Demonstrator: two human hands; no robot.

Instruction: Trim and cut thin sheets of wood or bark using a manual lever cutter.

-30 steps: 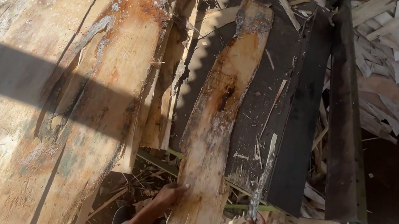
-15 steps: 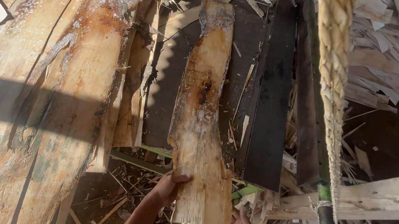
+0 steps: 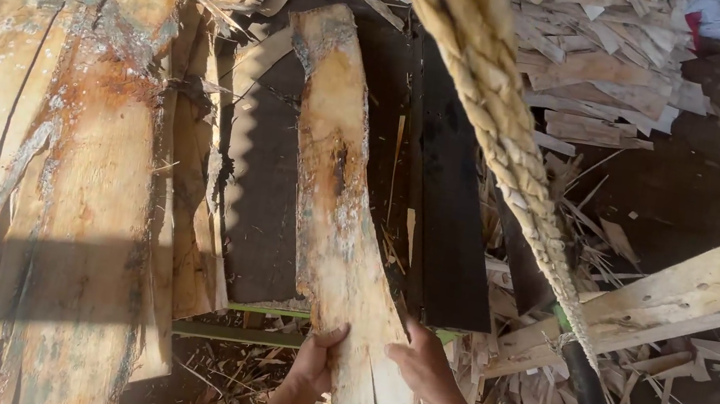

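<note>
A long, narrow strip of pale bark-like wood (image 3: 336, 198) lies lengthwise over a dark board (image 3: 433, 204), with brown stains along its middle. My left hand (image 3: 316, 358) grips its near end from the left edge. On the right side of the same end, my right hand (image 3: 423, 361) holds it with the fingers curled over the surface. A thick braided rope (image 3: 500, 123) hangs diagonally across the view, in front of the dark board.
Wide pale slabs with rusty stains (image 3: 42, 178) fill the left side. A light timber beam (image 3: 707, 284) runs at the right. Split wood scraps (image 3: 595, 76) are piled at the top right, and chips litter the dark ground. Green rails (image 3: 236, 332) run under the slabs.
Both hands have taken a fuller grip on the strip's near end. The view has tilted, so the rope now hangs across the middle and the beam sits higher at right.
</note>
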